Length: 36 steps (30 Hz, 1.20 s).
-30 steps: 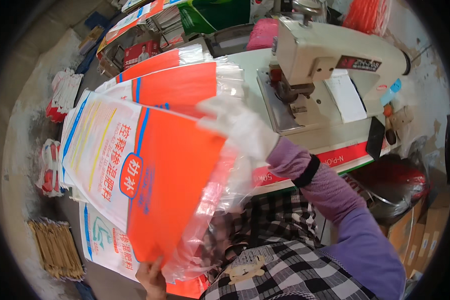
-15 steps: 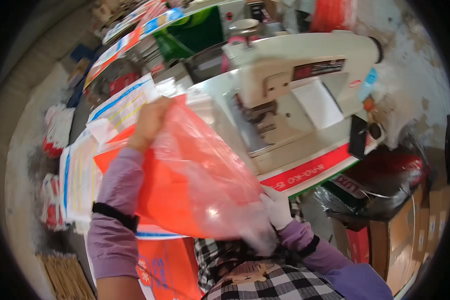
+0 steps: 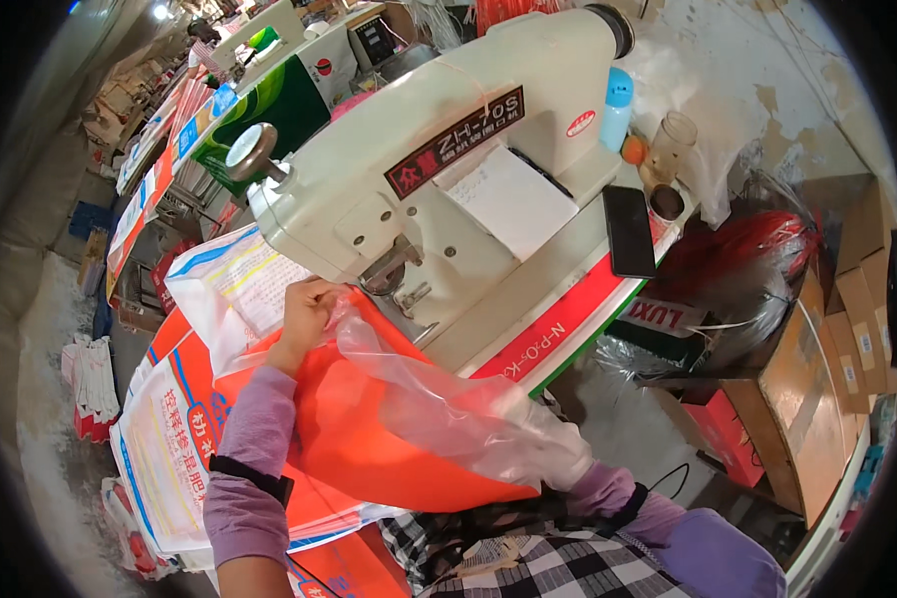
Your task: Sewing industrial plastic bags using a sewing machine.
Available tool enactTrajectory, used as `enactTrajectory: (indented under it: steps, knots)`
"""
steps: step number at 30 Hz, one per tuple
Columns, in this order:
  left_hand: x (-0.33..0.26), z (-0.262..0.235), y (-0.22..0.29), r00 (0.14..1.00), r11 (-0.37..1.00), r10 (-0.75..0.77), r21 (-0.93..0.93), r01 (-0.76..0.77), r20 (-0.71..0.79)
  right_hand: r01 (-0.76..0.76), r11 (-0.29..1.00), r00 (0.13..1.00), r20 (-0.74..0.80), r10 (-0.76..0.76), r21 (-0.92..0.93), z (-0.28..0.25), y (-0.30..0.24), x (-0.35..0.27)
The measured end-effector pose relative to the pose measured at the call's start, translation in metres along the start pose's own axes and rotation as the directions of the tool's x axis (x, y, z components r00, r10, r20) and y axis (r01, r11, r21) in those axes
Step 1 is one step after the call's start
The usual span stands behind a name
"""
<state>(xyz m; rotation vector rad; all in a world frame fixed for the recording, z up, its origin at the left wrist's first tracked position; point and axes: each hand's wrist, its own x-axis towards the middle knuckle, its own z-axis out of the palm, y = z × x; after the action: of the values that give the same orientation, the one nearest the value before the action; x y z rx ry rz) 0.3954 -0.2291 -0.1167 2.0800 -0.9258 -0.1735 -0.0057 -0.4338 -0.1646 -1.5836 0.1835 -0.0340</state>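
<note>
An orange woven bag (image 3: 369, 429) with a clear plastic liner (image 3: 439, 404) lies stretched between my hands. My left hand (image 3: 307, 317) is bare and pinches the bag's far edge, close to the needle area of a cream sewing machine (image 3: 369, 199). My right hand (image 3: 560, 448), in a white glove, grips the liner and bag edge at the near right; its fingers are partly covered by the film. The presser foot (image 3: 414, 296) sits just right of my left hand. White printed bags (image 3: 239, 284) lie beneath and left of my left arm.
A black phone (image 3: 629, 231) and a white notepad (image 3: 508, 204) rest on the machine bed. Behind them stand a blue bottle (image 3: 616, 110) and a glass jar (image 3: 675, 140). Cardboard boxes (image 3: 802, 399) are at the right. More bags (image 3: 92, 379) are stacked at the left.
My view has shifted, so the machine appears larger and further left. My left hand has brought the bag edge up beside the presser foot; both hands still hold the bag.
</note>
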Motion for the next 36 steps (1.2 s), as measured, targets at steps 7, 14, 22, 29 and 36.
enactTrajectory:
  steps: [7, 14, 22, 29, 36]
  knots:
    - [0.003, 0.006, -0.002, 0.980, 0.928, 0.182, 0.316, -0.198, 0.080, 0.130, 0.792, 0.986, 0.163, -0.040, -0.596, -0.008, -0.003, -0.005]
    - [0.010, -0.011, 0.019, 0.888, 0.797, 0.227, 0.448, -0.406, 0.400, 0.197, 0.853, 0.979, 0.057, -0.194, -0.483, -0.002, -0.016, -0.015]
    - [-0.012, -0.007, 0.147, 0.705, 0.902, 0.169, 0.181, -0.392, 0.689, 0.081, 0.991, 0.996, -0.040, -0.086, -0.111, 0.039, 0.014, 0.019]
    - [-0.078, -0.038, 0.253, 0.095, 0.845, -0.276, 0.288, -0.451, 0.957, 0.097, 0.874, 0.976, -0.126, -0.177, -0.476, 0.047, -0.049, 0.068]
    - [-0.126, -0.134, 0.150, 0.741, 0.300, 0.083, 0.692, -0.656, 0.667, 0.203, 0.967, 0.943, -0.234, -0.235, -0.152, 0.057, -0.016, 0.186]
